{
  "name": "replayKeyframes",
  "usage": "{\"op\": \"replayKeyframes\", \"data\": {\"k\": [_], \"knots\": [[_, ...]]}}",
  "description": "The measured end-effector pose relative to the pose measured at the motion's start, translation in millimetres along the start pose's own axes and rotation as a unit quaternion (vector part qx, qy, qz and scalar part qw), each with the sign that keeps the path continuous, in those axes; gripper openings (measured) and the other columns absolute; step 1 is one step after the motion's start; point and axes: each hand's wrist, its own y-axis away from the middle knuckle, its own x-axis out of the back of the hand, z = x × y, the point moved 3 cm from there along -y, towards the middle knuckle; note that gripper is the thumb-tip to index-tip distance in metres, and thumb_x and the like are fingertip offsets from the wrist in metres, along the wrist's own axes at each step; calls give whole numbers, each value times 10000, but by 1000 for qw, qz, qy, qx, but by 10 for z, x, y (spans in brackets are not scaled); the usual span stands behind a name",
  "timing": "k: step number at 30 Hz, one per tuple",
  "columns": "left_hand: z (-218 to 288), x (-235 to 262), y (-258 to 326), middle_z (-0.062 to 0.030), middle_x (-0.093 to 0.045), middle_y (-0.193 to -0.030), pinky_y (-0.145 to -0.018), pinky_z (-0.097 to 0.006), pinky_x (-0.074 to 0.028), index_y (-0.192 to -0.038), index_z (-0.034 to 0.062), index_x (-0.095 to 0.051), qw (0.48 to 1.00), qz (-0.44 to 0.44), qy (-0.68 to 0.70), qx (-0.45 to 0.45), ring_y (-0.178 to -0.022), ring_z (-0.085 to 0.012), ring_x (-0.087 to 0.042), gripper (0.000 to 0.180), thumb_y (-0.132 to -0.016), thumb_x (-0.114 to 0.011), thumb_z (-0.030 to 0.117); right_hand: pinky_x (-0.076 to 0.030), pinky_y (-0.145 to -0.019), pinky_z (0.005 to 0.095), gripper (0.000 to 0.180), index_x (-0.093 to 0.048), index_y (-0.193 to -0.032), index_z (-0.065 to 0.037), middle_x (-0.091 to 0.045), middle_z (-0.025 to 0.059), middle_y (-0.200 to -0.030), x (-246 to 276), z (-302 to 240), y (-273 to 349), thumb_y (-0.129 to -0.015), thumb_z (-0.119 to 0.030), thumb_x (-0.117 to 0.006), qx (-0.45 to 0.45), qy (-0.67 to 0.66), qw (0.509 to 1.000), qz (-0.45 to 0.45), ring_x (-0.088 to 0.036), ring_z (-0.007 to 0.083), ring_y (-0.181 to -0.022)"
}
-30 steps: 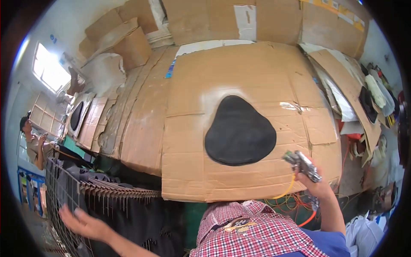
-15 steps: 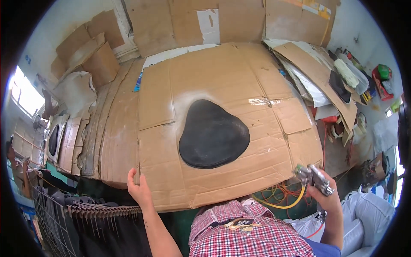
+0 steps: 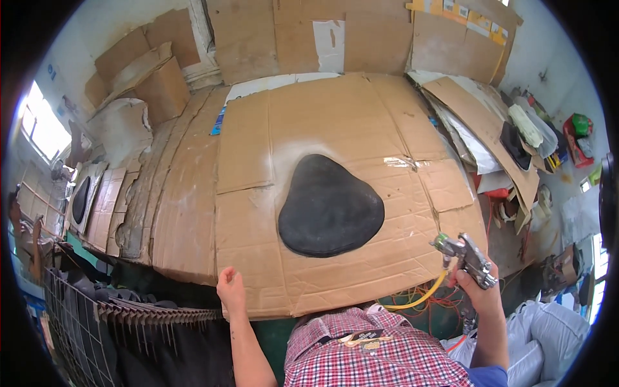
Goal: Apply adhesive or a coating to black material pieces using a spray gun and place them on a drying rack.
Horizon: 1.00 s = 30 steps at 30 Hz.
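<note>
A black rounded-triangular pad lies flat on the cardboard sheet in front of me. My right hand grips a metal spray gun at the right of the sheet, its head pointing left. From the gun a yellow hose curves down and leftward. By the near left edge of the cardboard, my left hand is raised with its fingers curled in, nothing showing in them. Neither hand touches the pad. A whitish haze of residue marks the cardboard around the pad's upper left side.
A wire rack hung with dark pieces stands at the lower left. Tangled orange hoses lie on the floor. Grey-white sacks fill the lower right. Cardboard panels line the back. Another person's arm shows at far left.
My left hand has moved slightly right and down, its fingers curling in. The spray gun has swung up and left in my right hand. The whole view has shifted a little.
</note>
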Motion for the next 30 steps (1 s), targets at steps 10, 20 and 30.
{"op": "replayKeyframes", "data": {"k": [10, 20, 30], "knots": [[-499, -828, -225, -75, -649, -821, -719, -293, -489, -951, 12, -640, 998, -67, -1, -6, -778, -165, -615, 190, -767, -619, 53, -491, -637, 240, 505, -482, -1253, 32, -616, 58, -890, 62, -18, 42, -807, -107, -674, 24, -39, 997, -68, -591, 107, -724], [106, -1752, -146, -122, -666, -855, -737, -390, -499, -969, 50, -654, 965, -165, -199, -41, -825, -282, -632, 214, -775, -609, 128, -473, -766, 254, 470, -542, -1206, -2, -626, 40, -958, 306, 123, 25, -768, -32, -708, -87, 18, 988, -123, -564, 80, -862], [56, -2001, -150, -97, -638, -932, -803, -428, -450, -1014, 107, -636, 926, -34, -368, -79, -921, -283, -607, 249, -776, -656, 178, -487, -664, 278, 530, -500, -1229, 45, -628, 80, -837, 443, 180, 92, -750, -43, -708, -2, -38, 996, -77, -591, 127, -725]]}}
